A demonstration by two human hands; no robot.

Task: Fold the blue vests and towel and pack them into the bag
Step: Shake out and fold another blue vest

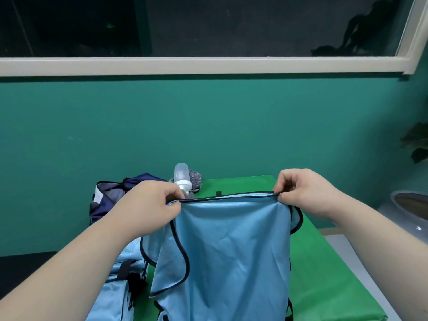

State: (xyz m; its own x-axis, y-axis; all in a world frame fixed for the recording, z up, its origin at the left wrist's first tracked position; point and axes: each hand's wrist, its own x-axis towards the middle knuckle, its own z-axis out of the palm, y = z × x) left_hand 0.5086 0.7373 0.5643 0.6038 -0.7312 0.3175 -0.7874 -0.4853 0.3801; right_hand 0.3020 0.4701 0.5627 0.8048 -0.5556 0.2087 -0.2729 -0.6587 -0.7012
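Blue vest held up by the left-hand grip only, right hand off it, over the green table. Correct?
No: both hold it. The head view shows the right-hand grip also pinching the vest's dark-trimmed top edge, opposite the left-hand grip. The rest stands: the vest is held up over the green table.

A clear bottle [182, 175] sits at the green-covered table's [324, 262] far end.
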